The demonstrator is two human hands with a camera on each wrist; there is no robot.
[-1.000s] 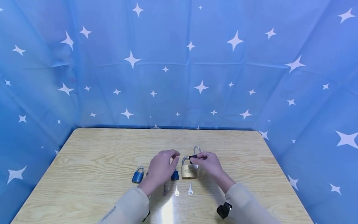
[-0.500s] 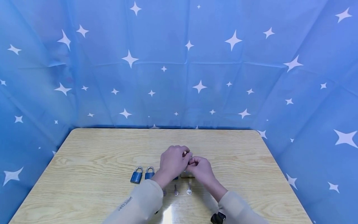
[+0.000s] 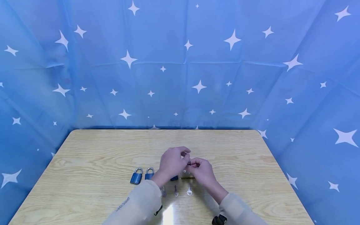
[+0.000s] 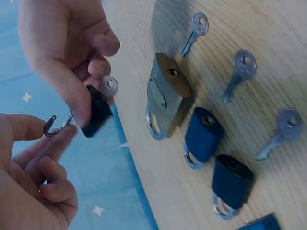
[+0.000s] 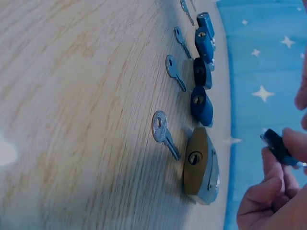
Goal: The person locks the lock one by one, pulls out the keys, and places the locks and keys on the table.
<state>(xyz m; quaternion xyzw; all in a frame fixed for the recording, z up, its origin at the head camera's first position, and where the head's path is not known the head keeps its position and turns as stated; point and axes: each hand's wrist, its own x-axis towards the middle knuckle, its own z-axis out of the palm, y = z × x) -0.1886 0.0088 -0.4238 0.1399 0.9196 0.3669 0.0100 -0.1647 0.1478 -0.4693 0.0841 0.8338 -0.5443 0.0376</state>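
Observation:
My right hand point(image 3: 202, 171) grips a small black padlock point(image 4: 98, 111) above the table; a key point(image 4: 109, 86) sticks out from its far side in the left wrist view. My left hand point(image 3: 172, 162) pinches the padlock's silver shackle point(image 4: 51, 125), whose hooked end shows free of the body. Below the hands on the table stands a large brass padlock point(image 5: 195, 160), partly hidden by the right hand in the head view. Beside it runs a row of smaller padlocks, among them a blue padlock point(image 3: 136, 176) at the left end.
Loose keys lie in front of the padlocks: one key point(image 3: 189, 189) near the brass padlock, another key point(image 3: 176, 190) to its left, more beyond. A wooden table point(image 3: 239, 162) carries everything. A blue star-patterned curtain point(image 3: 168, 78) hangs behind and at the sides.
My left hand has moved right and taken hold of the black padlock's shackle. The right hand has brought that padlock lower and left; the shackle's hooked end now shows free.

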